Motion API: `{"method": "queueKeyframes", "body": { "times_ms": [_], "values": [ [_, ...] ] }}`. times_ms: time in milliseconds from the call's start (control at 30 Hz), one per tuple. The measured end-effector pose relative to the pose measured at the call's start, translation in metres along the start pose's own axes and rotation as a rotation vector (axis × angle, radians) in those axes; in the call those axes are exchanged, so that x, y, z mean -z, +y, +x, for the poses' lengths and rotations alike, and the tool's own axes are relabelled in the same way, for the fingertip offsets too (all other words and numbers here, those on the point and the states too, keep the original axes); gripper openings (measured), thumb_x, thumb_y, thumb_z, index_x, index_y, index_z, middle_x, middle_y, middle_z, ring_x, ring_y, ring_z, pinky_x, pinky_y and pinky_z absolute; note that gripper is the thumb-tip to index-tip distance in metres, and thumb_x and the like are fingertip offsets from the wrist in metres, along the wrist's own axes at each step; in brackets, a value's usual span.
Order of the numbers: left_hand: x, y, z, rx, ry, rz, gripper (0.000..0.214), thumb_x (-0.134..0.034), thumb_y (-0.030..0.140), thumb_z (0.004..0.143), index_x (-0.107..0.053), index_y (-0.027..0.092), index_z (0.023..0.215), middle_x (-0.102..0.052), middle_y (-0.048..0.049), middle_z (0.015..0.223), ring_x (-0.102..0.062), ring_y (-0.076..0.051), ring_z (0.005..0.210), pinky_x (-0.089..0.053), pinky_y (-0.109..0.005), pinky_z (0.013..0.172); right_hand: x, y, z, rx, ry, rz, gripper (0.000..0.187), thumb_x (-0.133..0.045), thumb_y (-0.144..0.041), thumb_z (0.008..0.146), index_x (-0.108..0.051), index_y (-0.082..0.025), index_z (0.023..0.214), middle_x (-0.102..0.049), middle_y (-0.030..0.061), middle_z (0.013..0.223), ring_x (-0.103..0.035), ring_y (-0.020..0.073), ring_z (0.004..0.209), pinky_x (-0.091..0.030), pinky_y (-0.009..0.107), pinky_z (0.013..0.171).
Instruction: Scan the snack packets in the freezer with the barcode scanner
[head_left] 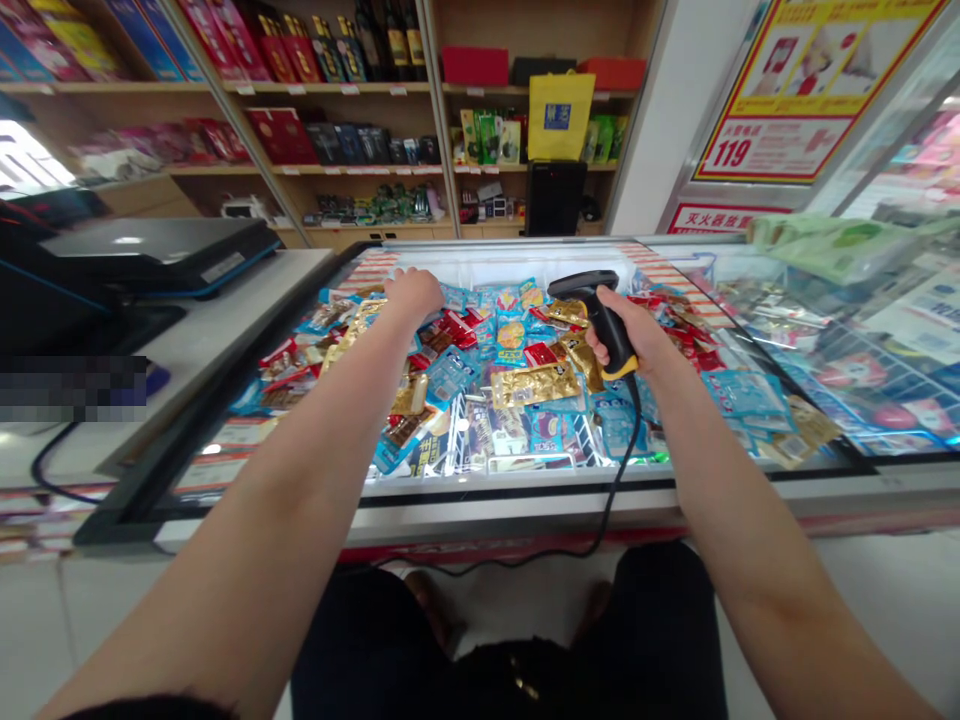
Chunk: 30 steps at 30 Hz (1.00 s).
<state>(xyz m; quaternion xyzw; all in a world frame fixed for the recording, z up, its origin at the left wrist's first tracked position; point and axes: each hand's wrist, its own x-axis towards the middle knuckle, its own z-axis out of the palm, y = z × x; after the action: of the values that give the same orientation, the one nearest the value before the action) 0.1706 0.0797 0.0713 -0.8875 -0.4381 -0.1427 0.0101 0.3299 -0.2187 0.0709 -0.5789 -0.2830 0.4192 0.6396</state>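
Observation:
An open chest freezer (480, 490) lies in front of me, filled with several wrapped ice creams (525, 385) in blue, gold and red packets. My right hand (626, 335) grips the handle of a black and yellow barcode scanner (592, 300), held over the packets; its black cable (611, 500) hangs down over the freezer's front edge. My left hand (412, 295) reaches to the far left of the freezer with its fingers curled down onto the packets. What those fingers hold, if anything, is hidden.
A white counter (225, 310) on the left carries a dark till device (150, 255). The freezer's slid glass lid (810, 350) covers the right half. Wooden shelves (360, 170) with boxes and bottles stand behind, and a yellow bag (561, 115) sits among them.

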Motion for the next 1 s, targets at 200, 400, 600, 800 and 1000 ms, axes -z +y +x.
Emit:
{"method": "queueKeyframes", "body": {
  "times_ms": [200, 400, 600, 800, 1000],
  "values": [
    [0.01, 0.035, -0.009, -0.032, 0.001, 0.032, 0.047, -0.058, 0.033, 0.079, -0.065, 0.013, 0.12, -0.059, -0.0189, 0.129, -0.049, -0.038, 0.123, -0.038, -0.052, 0.103, 0.006, -0.003, -0.003, 0.045, 0.035, 0.031, 0.038, -0.05, -0.053, 0.094, -0.055, -0.018, 0.082, -0.06, 0.0031, 0.052, -0.05, 0.0114, 0.035, -0.041, 0.021, 0.031],
    [-0.002, 0.102, -0.029, -0.16, -0.059, -0.074, 0.044, -0.054, 0.04, 0.083, -0.066, 0.017, 0.119, -0.066, -0.014, 0.122, -0.057, -0.031, 0.116, -0.045, -0.043, 0.098, 0.02, -0.005, -0.002, 0.038, 0.135, 0.015, 0.039, -0.05, -0.052, 0.094, -0.058, -0.016, 0.082, -0.059, 0.0029, 0.051, -0.05, 0.0116, 0.035, -0.042, 0.022, 0.032],
    [-0.029, 0.165, -0.043, -0.25, -0.092, -0.162, 0.064, -0.046, 0.064, 0.084, -0.067, 0.013, 0.115, -0.066, -0.0175, 0.121, -0.057, -0.033, 0.116, -0.045, -0.041, 0.097, 0.037, -0.006, -0.004, 0.026, 0.22, 0.053, 0.038, -0.052, -0.052, 0.093, -0.06, -0.017, 0.084, -0.058, 0.0013, 0.05, -0.049, 0.0112, 0.034, -0.041, 0.022, 0.032],
    [-0.055, 0.195, -0.045, -0.215, -0.1, -0.28, 0.076, -0.055, 0.077, 0.071, -0.065, 0.017, 0.116, -0.062, -0.016, 0.127, -0.049, -0.036, 0.126, -0.038, -0.043, 0.105, 0.039, -0.007, -0.003, 0.044, 0.256, 0.081, 0.039, -0.051, -0.053, 0.093, -0.062, -0.016, 0.087, -0.057, 0.0004, 0.049, -0.049, 0.0109, 0.034, -0.04, 0.021, 0.033],
    [-0.061, 0.194, -0.036, -0.143, -0.039, -0.494, 0.079, -0.076, 0.062, 0.059, -0.054, 0.012, 0.117, -0.063, -0.0206, 0.118, -0.056, -0.036, 0.117, -0.044, -0.043, 0.096, 0.039, -0.011, -0.001, 0.013, 0.243, 0.063, 0.043, -0.054, -0.059, 0.089, -0.063, -0.017, 0.092, -0.058, 0.0003, 0.049, -0.051, 0.0127, 0.034, -0.042, 0.023, 0.033]
  ]
}}
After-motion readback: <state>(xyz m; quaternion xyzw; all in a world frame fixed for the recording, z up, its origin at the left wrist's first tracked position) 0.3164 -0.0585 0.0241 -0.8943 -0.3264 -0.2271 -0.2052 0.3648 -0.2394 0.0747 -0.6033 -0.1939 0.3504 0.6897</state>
